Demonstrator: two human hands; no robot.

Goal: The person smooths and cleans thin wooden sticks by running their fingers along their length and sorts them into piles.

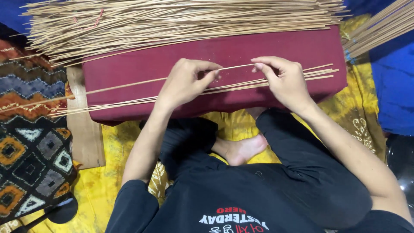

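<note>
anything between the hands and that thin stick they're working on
No. The left hand and right hand already pinch the thin stick directly, above the maroon cushion.

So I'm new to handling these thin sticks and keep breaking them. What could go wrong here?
The single stick is pinched between left hand and right hand; bending it further might snap it. The loose sticks under the hands overhang the maroon cushion edge and could roll off. The big pile behind sits close enough that a hand could knock it.
</note>
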